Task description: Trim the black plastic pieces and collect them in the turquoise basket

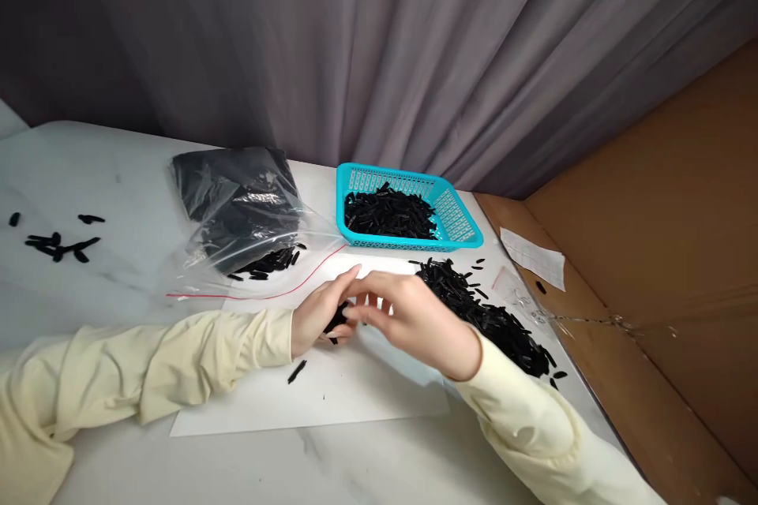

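Note:
My left hand (pixel 318 314) is closed around a few slim black strips (pixel 336 320), held in its palm above a white sheet (pixel 249 410). The fingers of my right hand (pixel 403 316) curve over to meet it, thumb and fingertips drawn together at those strips. Whatever is pinched between the right fingertips is hidden. One or two loose black strips (pixel 297 371) lie on the sheet just below my left hand. Right of my hands is a large heap of similar black strips (pixel 503 327).
A blue plastic basket (pixel 467 229) holding many black strips stands at the back. Left of it lies a clear zip bag (pixel 254 197) with black contents and a red seal line. Scattered strips (pixel 59 246) lie far left. Paper slip (pixel 533 256) and cardboard (pixel 669 268) are at right.

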`<state>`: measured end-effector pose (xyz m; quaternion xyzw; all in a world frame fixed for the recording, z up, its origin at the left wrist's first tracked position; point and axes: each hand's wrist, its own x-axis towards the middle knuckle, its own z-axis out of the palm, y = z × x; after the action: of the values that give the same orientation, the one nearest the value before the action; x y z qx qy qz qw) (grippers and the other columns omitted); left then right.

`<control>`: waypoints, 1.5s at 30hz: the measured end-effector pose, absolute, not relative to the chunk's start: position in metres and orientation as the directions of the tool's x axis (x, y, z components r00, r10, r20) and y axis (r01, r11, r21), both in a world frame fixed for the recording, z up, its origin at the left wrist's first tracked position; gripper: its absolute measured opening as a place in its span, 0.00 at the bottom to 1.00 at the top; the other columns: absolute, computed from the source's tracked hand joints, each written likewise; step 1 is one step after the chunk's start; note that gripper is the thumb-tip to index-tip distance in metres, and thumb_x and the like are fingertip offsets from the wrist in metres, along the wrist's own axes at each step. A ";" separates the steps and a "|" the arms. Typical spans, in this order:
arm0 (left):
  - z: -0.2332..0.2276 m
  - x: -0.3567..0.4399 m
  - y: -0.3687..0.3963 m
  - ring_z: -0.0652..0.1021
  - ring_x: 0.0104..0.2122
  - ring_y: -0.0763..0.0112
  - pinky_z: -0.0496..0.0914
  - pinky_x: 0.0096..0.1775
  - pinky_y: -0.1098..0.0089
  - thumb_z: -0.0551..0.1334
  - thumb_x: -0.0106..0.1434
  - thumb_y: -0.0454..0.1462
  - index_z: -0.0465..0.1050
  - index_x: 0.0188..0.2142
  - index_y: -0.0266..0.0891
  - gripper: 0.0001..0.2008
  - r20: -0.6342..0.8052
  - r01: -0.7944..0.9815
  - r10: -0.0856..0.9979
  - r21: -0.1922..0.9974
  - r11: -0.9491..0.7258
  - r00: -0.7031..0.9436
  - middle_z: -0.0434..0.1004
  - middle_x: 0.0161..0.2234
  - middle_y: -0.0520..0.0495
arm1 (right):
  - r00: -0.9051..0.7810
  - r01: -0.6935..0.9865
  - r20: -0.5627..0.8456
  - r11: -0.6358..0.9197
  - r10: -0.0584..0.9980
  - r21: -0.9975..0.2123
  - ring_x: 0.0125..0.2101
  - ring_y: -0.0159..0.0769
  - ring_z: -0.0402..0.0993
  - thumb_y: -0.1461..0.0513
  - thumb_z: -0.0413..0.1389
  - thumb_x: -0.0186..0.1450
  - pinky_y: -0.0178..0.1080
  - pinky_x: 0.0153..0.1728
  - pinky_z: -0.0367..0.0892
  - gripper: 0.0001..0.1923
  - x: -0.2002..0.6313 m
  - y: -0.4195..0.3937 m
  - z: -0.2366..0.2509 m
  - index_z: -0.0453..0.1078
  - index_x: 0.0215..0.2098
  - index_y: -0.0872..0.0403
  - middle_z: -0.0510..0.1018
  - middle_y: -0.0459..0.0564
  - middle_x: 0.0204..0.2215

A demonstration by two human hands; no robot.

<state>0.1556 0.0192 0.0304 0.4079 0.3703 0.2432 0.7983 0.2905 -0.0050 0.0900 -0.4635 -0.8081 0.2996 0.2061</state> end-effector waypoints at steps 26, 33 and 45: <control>0.026 0.149 0.004 0.50 0.15 0.80 0.48 0.18 0.76 0.55 0.59 0.40 0.73 0.47 0.30 0.20 -0.081 0.217 0.667 0.969 -0.122 0.740 0.49 0.12 0.60 | -0.198 -0.395 -0.478 -0.516 0.856 -0.760 0.27 0.28 0.75 0.64 0.68 0.46 0.35 0.38 0.68 0.13 0.329 -0.050 0.035 0.74 0.29 0.59 0.79 0.47 0.25; 0.023 0.149 0.004 0.51 0.17 0.79 0.48 0.18 0.75 0.55 0.60 0.39 0.77 0.43 0.33 0.17 0.004 0.243 0.670 0.930 -0.274 0.742 0.48 0.14 0.58 | -0.156 -0.433 -0.457 -0.477 0.876 -0.765 0.26 0.29 0.76 0.61 0.67 0.47 0.33 0.36 0.70 0.11 0.327 -0.051 0.026 0.73 0.24 0.59 0.79 0.48 0.22; 0.022 0.151 0.005 0.50 0.15 0.79 0.49 0.16 0.74 0.57 0.59 0.38 0.77 0.42 0.33 0.16 0.032 0.240 0.701 0.927 -0.287 0.712 0.51 0.12 0.57 | -0.224 -0.472 -0.437 -0.489 0.871 -0.733 0.23 0.26 0.72 0.58 0.65 0.50 0.31 0.32 0.68 0.11 0.328 -0.053 0.023 0.75 0.23 0.60 0.77 0.47 0.20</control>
<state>0.1505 0.0048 0.0223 0.7700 0.3058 0.2245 0.5130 0.3275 -0.0526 0.0235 -0.4315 -0.2311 0.7473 0.4494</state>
